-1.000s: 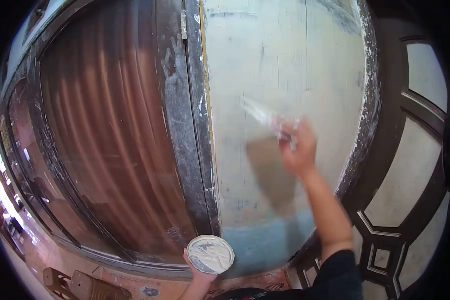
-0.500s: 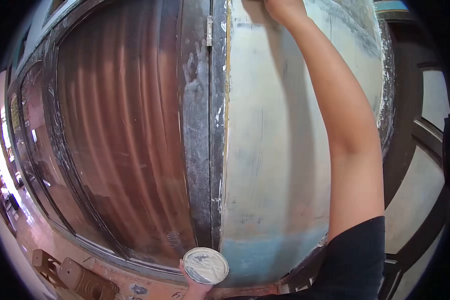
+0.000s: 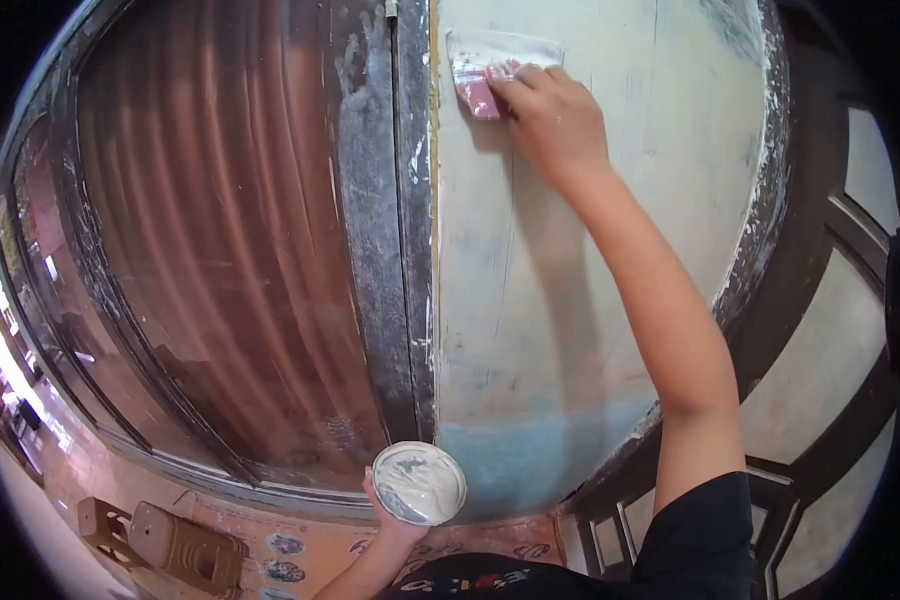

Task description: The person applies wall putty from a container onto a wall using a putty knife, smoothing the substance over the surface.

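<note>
My right hand point(image 3: 560, 115) is closed on the pink grip of a putty knife point(image 3: 482, 98). Its wide blade, smeared with white, lies against the upper part of the pale wall panel point(image 3: 590, 250), near the panel's left edge. Low in front of me, my left hand point(image 3: 395, 522) holds a round tub point(image 3: 420, 484) from below and from its left side. White paste with a few grey patches fills the tub. Most of my left fingers are hidden under it.
Left of the panel stands a dark, paint-marked frame point(image 3: 375, 200) around glass with a reddish-brown curtain point(image 3: 220, 230) behind it. Brown plastic stools point(image 3: 185, 545) are at the lower left. A dark panelled door point(image 3: 820, 360) is on the right. Bluish paint point(image 3: 520, 450) marks the panel's bottom.
My right hand has come down from the top edge, and the putty knife now shows against the panel. The view has tilted and shifted slightly; the tub stays in my left hand.
</note>
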The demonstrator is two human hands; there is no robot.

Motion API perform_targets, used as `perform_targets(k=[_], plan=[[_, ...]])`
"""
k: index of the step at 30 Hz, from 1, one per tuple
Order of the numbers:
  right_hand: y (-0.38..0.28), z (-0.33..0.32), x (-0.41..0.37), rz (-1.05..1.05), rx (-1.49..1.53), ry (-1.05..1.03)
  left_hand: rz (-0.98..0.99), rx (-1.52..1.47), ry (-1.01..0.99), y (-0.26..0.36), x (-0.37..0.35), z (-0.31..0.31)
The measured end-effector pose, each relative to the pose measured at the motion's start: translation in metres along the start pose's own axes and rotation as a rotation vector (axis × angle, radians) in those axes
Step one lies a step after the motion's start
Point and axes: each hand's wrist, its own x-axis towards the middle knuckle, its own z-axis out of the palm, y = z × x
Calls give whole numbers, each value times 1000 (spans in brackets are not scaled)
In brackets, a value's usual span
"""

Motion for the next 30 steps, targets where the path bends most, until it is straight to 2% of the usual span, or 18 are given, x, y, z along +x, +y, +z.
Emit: perform_targets(k=[2, 4, 14, 16, 18, 21, 22, 25, 28, 30], plan=[[-11, 4, -35, -47, 3, 108, -19, 4, 5, -1, -2, 3], [-28, 3, -75, 1, 17, -17, -34, -2, -6, 0, -5, 1], [-134, -1, -289, 134, 200, -306, -49, -37, -10, -7, -16, -10], [-158, 7, -348, 135, 240, -442, -68, -30, -36, -10, -21, -14], [-181, 8, -394, 141, 286, -395, -70, -15, -21, -12, -23, -21], [-208, 5, -467, 154, 309, -588, -30, 25, -10, -14, -33, -14], [-215, -2, -483, 153, 311, -675, -12, 33, 9, -14, -37, -15], [-230, -24, -506, 228, 365, -745, -21, 15, -13, -12, -45, -22], [-233, -38, -498, 330, 436, -814, 10, 66, -41, -12, -52, -26], [-225, -45, -482, 385, 521, -770, -6, -6, -22, -10, -57, -26]])
